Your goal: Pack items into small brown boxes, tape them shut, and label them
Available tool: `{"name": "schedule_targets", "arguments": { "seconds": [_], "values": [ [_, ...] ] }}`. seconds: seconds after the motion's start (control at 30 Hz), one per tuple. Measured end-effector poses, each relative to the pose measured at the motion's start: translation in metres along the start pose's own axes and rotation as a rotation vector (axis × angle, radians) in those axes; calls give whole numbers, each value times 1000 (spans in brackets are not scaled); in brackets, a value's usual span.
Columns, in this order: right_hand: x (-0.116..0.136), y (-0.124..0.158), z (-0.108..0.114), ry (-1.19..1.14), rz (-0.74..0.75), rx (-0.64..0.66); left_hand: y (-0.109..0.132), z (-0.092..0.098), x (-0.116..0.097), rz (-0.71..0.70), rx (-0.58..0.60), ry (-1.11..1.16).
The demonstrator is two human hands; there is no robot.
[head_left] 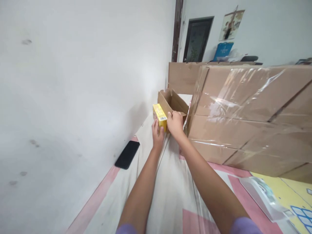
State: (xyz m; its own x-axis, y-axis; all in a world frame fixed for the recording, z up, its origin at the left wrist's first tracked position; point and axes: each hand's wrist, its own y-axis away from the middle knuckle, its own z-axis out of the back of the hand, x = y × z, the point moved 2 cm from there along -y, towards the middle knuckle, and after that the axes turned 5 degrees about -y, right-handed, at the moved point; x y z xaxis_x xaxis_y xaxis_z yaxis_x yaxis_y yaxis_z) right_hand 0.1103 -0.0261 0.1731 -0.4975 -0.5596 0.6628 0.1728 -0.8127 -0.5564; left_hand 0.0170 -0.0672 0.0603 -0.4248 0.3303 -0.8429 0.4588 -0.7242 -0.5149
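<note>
A small yellow box (159, 112) with a printed barcode stands against the left side of an open cardboard box (179, 103). My left hand (158, 132) is closed round the near end of the yellow box, thumb on its right and fingers on its left. With my right hand (175, 124) I grip the near edge of the cardboard box, fingers bent over it. The cardboard box has its top flaps up, and its inside shows only in part. What my right fingertips press on is partly hidden.
A black phone (127, 154) lies by the white wall (85, 81) on the left. Large taped cartons (226, 130) are stacked close on the right. A clear plastic-wrapped item (264, 195) rests on the patterned sheet (170, 191) at lower right.
</note>
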Motion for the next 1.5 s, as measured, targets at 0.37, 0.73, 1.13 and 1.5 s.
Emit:
{"name": "schedule_targets", "arguments": {
  "seconds": [0.37, 0.73, 1.13, 1.5],
  "values": [
    [23, 153, 147, -421, 270, 595, 183, 137, -135, -617, 118, -878],
    [-27, 274, 327, -177, 332, 645, 306, 55, -232, -703, 638, -837],
    [-72, 288, 318, -46, 587, 423, 211, 98, -340, -494, 948, -440],
    [-83, 299, 308, -107, 674, 283, 115, 49, -348, -578, 868, -506]
  ]
}}
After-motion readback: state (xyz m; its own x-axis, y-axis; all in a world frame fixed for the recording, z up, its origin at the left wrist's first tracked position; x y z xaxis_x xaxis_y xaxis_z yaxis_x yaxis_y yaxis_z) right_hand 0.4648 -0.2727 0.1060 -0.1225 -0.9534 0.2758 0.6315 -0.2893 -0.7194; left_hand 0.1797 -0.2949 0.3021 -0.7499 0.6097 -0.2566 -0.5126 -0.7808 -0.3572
